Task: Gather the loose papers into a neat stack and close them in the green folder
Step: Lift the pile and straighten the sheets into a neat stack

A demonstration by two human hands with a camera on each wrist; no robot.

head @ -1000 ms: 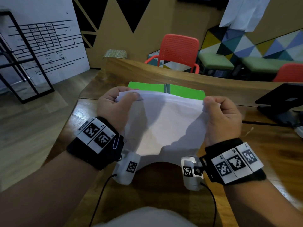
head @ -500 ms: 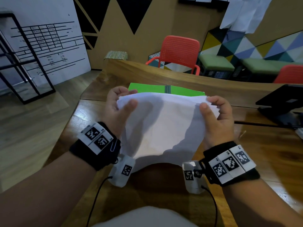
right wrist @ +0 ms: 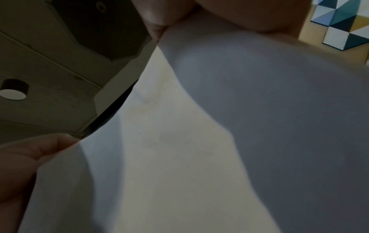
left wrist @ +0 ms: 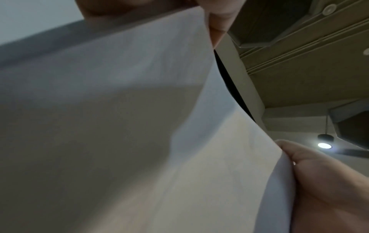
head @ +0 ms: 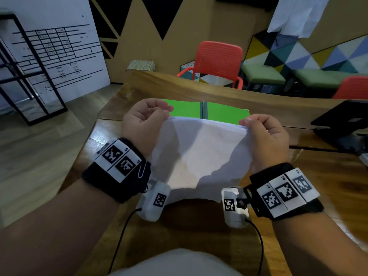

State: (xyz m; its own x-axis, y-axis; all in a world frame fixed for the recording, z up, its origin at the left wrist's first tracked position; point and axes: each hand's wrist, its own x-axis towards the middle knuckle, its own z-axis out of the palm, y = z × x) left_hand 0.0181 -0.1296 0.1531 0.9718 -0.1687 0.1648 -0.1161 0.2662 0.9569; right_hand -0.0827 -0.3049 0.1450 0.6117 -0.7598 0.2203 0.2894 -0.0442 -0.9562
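Observation:
I hold a stack of white papers on edge over the wooden table, sagging in the middle. My left hand pinches its top left corner and my right hand pinches its top right corner, fingers curled over the top edge. Behind the stack the green folder lies open and flat, its lower part hidden by the sheets. The left wrist view is filled by the papers, with left fingers at the top. In the right wrist view the papers hang below my right fingers.
A black laptop stand sits at the table's right, with a thin black rod in front of it. A raised wooden ledge runs behind the folder. A red chair stands beyond it. The table's left edge drops to the floor.
Half a second ago both thumbs lay on the front sheet. Now both hands have shifted their hold to the top corners and moved slightly apart. The stack stays in front of the folder.

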